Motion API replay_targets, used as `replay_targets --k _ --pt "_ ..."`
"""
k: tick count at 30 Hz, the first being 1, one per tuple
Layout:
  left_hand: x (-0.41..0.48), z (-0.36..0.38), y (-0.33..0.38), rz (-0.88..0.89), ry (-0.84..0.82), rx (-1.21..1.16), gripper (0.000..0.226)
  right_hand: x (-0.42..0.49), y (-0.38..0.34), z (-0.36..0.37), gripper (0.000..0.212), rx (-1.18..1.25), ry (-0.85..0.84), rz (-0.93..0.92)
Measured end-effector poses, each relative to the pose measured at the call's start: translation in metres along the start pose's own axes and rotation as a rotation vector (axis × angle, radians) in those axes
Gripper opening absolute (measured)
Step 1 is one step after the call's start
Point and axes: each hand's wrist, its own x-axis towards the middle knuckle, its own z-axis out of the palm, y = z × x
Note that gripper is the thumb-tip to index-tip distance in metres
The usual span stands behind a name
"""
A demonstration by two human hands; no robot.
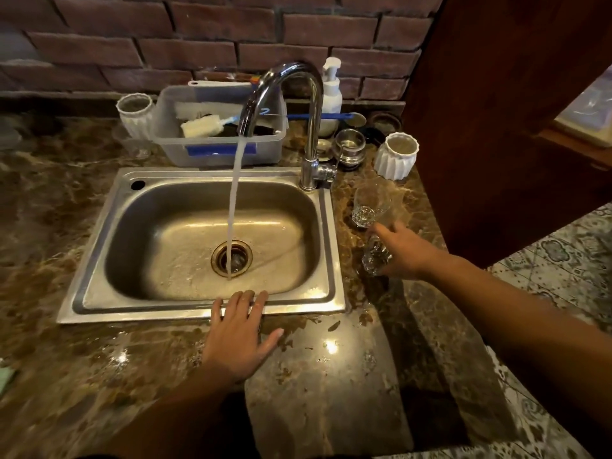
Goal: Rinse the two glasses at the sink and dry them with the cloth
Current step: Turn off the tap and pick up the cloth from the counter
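Water runs from the chrome tap (pixel 291 81) into the steel sink (pixel 198 306), down onto the drain. Two clear cut-pattern glasses are on the marble counter right of the sink. One glass (pixel 369 207) stands upright by itself. The nearer glass (pixel 376 256) sits between the thumb and fingers of my right hand (pixel 407 253), which is wrapped around its right side. My left hand (pixel 238 332) lies flat with fingers spread, its fingertips on the sink's front rim, holding nothing. A pale green piece, perhaps the cloth (pixel 6 379), shows at the left edge.
Behind the sink stands a plastic tub (pixel 172 140) with a sponge brush. A white soap pump (pixel 331 91), small steel cups (pixel 349 147) and two white ribbed pots (pixel 395 155) (pixel 135 115) are nearby. A dark wooden panel (pixel 496 127) rises at the right. The counter is wet.
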Motion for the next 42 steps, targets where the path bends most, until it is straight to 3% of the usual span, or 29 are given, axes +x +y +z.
replay_targets --k 5,12,19,22,27,31,42 --pt "-0.001 -0.003 0.001 -0.013 -0.025 -0.001 0.088 -0.001 -0.005 -0.016 0.095 -0.071 -0.031 -0.057" --pt "-0.002 -0.007 0.000 -0.033 -0.069 -0.028 0.085 0.027 -0.031 -0.056 0.082 0.331 0.224 -0.089" --pt "0.002 -0.001 -0.004 0.002 -0.033 -0.052 0.078 0.107 -0.065 -0.074 0.056 1.065 0.404 0.244" --pt "0.004 0.001 -0.005 -0.018 -0.064 -0.032 0.082 0.145 -0.073 -0.071 0.050 1.205 0.473 0.410" --pt "0.004 0.003 -0.008 0.000 -0.078 -0.045 0.083 0.186 -0.089 -0.052 0.045 1.444 0.558 0.521" --pt "0.006 0.005 -0.010 0.002 -0.067 -0.046 0.083 0.198 -0.091 -0.026 0.050 1.474 0.643 0.490" --pt "0.005 0.005 -0.009 0.016 -0.054 -0.032 0.083 0.212 -0.087 0.014 0.075 1.322 0.607 0.314"
